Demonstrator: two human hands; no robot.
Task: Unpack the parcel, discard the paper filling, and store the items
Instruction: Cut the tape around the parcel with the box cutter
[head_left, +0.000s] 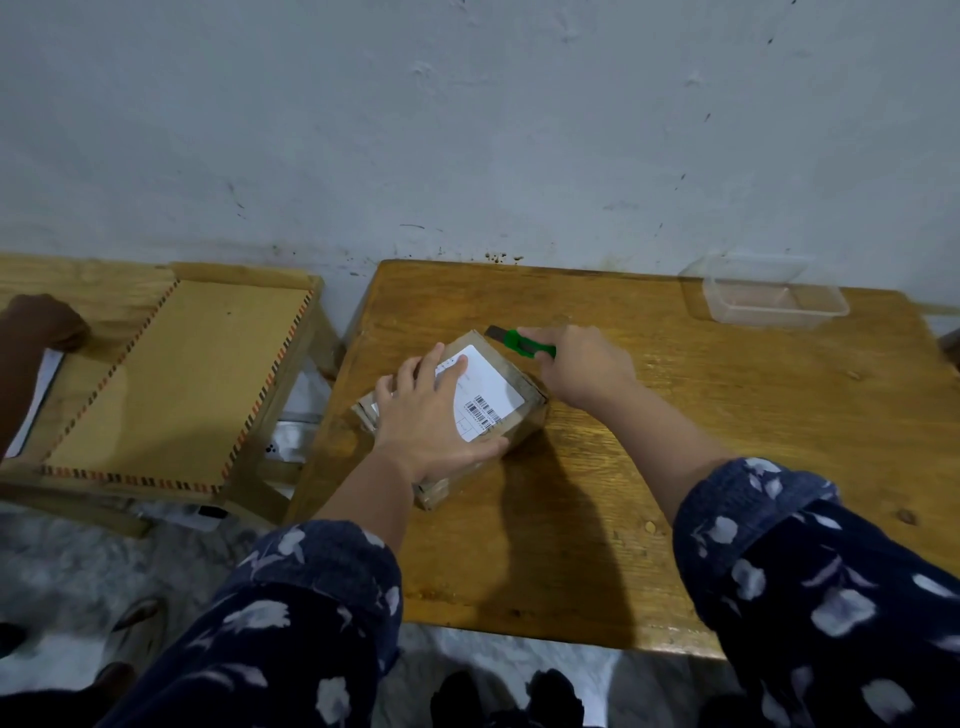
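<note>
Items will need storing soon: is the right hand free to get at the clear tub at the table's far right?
Probably not yet: the right hand grips the green cutter. Otherwise nothing lies between it and the tub.

Plain home room: scuffed wall (467, 130), wooden table (727, 441).

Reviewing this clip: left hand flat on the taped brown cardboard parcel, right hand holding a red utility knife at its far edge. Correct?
Not quite: the utility knife is green, not red, as the head view shows. The left hand does press on the taped brown cardboard parcel, and the right hand holds the knife.
</note>
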